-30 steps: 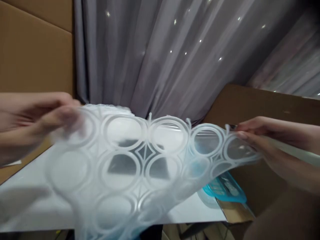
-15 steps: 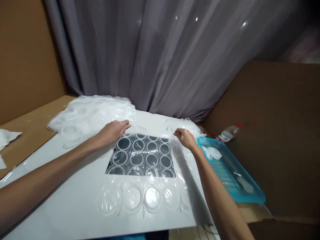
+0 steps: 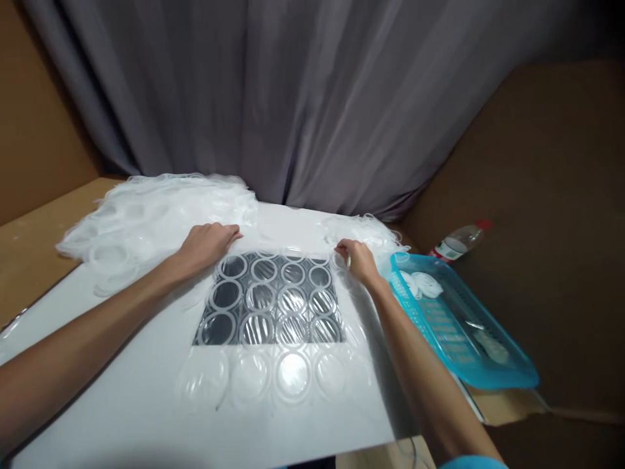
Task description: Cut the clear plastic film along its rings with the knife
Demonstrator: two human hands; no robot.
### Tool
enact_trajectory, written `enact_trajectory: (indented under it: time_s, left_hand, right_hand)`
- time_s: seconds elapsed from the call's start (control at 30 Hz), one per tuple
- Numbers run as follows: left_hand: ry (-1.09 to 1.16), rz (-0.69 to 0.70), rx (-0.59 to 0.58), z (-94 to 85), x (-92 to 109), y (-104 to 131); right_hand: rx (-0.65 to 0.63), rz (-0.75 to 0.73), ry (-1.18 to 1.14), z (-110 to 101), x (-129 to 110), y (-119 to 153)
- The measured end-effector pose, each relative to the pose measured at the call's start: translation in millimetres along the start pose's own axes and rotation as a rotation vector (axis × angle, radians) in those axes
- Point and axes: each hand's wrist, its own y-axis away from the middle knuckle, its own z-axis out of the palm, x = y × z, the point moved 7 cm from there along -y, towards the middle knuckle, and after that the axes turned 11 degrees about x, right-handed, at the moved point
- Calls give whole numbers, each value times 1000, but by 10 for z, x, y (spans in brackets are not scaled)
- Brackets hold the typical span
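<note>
Head view: on a white board (image 3: pixel 112 384) before grey curtains (image 3: pixel 195 98), your left hand (image 3: pixel 209 244) and right hand (image 3: pixel 360 260) pinch the far edge of glossy, ring-patterned clear film (image 3: pixel 293 375), spread over a black rectangle (image 3: pixel 218 327).

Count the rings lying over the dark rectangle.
12 whole rings over the dark rectangle: four in a row along its far side, four across the middle, four along its near side. Partial ones at the far edge may be hidden.

The sheet (image 3: pixel 262 298) is clear, glossy plastic over the smooth white bench (image 3: pixel 122 391); the basket (image 3: pixel 508 380) at its right edge is translucent plastic, the curtain (image 3: pixel 273 98) matt cloth, the panel (image 3: pixel 551 228) matt cardboard.
</note>
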Motion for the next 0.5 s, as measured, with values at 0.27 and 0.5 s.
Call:
enact_trajectory:
  time_s: [0.27, 0.5]
  left_hand:
    - [-33, -23, -65, 85, -38, -41]
    - [-85, 7, 67, -280, 244, 141]
  right_hand:
    - [104, 20, -30, 6, -63, 77]
    - [433, 11, -484, -521, -101, 363]
